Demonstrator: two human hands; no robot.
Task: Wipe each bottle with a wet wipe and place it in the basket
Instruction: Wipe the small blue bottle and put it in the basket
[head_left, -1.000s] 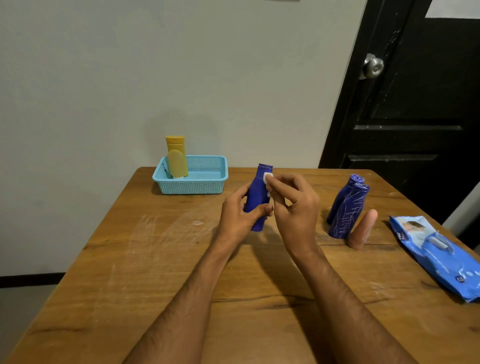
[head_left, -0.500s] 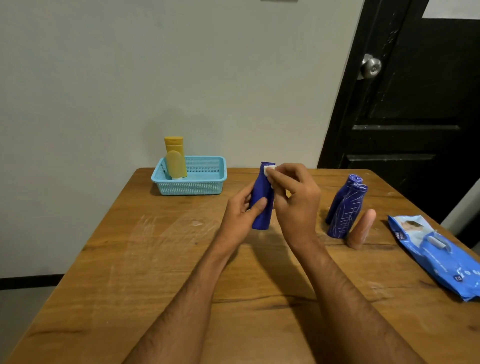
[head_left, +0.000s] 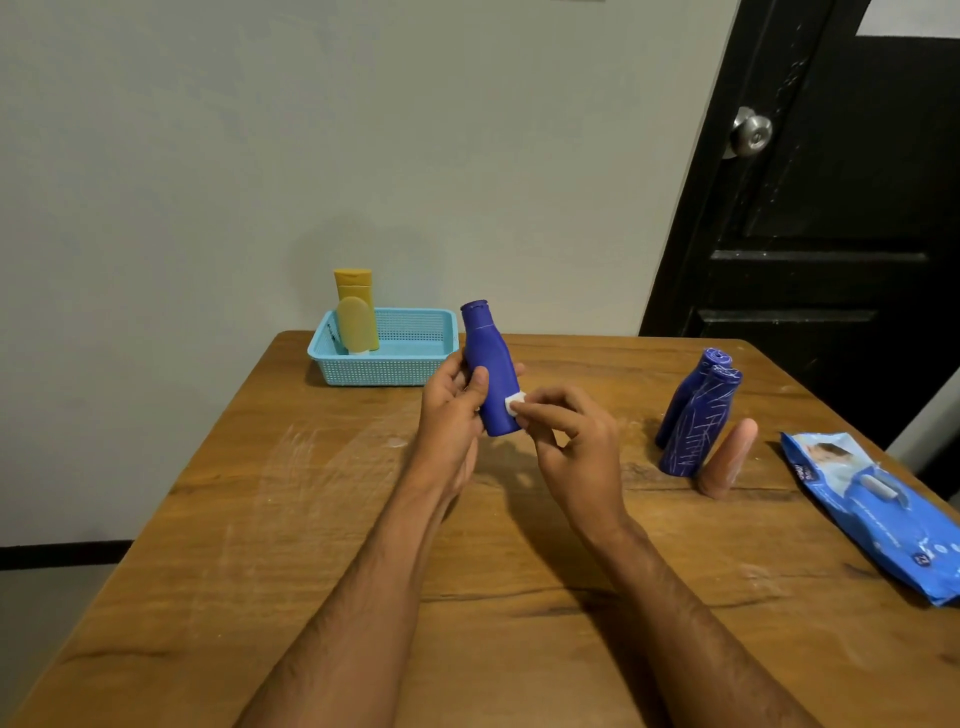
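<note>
At the centre of the frame the left hand (head_left: 452, 410) grips the blue bottle (head_left: 491, 371) around its lower body and holds it upright above the wooden table (head_left: 311, 519), seemingly so its side faces the right hand (head_left: 569, 441), which pinches a small folded wet wipe (head_left: 515, 402) against the bottle's lower right flank. The bottle sits between both hands, with the turquoise basket (head_left: 387, 364) just behind at upper left already holding a yellow bottle (head_left: 356, 312). Two scribbled blue bottles (head_left: 698, 415), a peach bottle (head_left: 727, 457) and the wipes packet (head_left: 883, 514) wait at right.
</note>
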